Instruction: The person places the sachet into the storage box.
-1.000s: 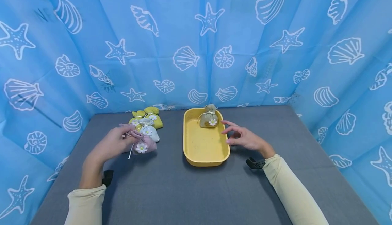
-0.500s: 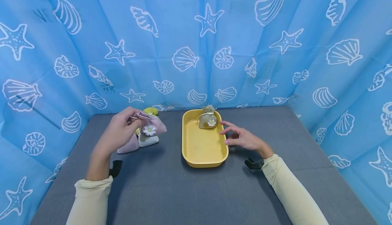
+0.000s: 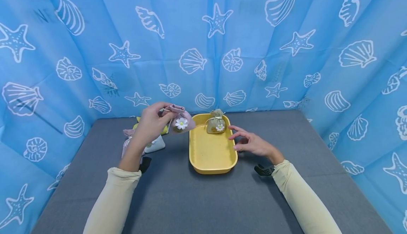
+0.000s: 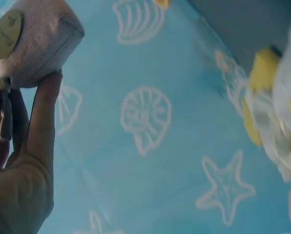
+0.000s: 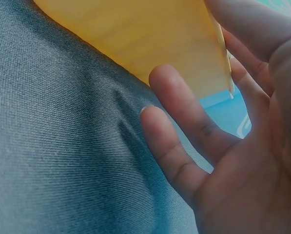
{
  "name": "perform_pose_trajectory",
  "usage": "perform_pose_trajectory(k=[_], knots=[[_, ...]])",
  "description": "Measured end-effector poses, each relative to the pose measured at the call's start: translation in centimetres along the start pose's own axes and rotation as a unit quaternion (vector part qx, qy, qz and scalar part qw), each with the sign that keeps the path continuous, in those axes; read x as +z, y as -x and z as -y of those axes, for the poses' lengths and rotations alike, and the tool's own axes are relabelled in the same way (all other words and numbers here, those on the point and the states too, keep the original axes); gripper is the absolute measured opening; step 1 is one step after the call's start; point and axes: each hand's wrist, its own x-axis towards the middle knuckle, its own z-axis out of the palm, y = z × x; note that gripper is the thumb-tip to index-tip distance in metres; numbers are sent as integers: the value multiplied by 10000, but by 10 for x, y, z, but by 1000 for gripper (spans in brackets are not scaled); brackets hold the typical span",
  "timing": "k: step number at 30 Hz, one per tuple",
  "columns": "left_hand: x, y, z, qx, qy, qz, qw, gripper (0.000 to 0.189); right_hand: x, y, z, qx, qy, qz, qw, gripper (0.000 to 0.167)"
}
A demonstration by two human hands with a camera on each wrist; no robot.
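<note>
My left hand (image 3: 152, 123) pinches the gathered neck of a pink drawstring sachet (image 3: 184, 124) with a white daisy, held up by the left rim of a yellow tray (image 3: 211, 156). In the left wrist view a gold oval tag shows on this pink sachet (image 4: 50, 44). An olive-grey sachet (image 3: 216, 125) with a daisy stands in the tray's far right corner. My right hand (image 3: 252, 144) holds the tray's right rim lightly, thumb on the outside and fingertips over the edge. In the right wrist view two other fingers (image 5: 184, 107) extend loosely beside the tray's outer wall (image 5: 145, 39).
Left of the tray lies a group of sachets, partly hidden by my left arm: a white one (image 3: 156, 145), another pink one (image 3: 125, 144) and yellow ones (image 3: 165, 130). The grey tabletop (image 3: 203, 205) ends at a blue shell-print curtain (image 3: 197, 32).
My left hand has lifted the pink sachet from the group and carried it right, up to the tray's left rim. My right hand and the tray have stayed in place.
</note>
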Motion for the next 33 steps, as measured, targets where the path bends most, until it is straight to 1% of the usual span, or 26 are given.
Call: perform_pose_trajectory(k=[3,11,16,21,24,29,33], knots=[[10,-10,-5,-71,192,85,9998,30,0,-1,1,-7,11,11,10000,38],[40,-34,-15,-182,358,469,9981,30,-2,-4,1,-36,87,28,10000,39],[61,-45,-22,-266,124,735,9969,26,-2,-4,-1,-95,77,44,9999,40],[80,-53,-27,-350,-16,1042,9939,28,-3,-3,-1,-100,63,12,9999,40],[91,-57,-28,-347,-162,1275,9911,26,-2,-2,0,-82,-1,12,10000,40],[109,-63,-27,-254,-511,1562,9861,20,-2,-1,-1,-86,-34,-13,10000,37],[119,-67,-26,-360,-721,1792,9805,19,-2,-1,-3,-89,23,-41,9999,36]])
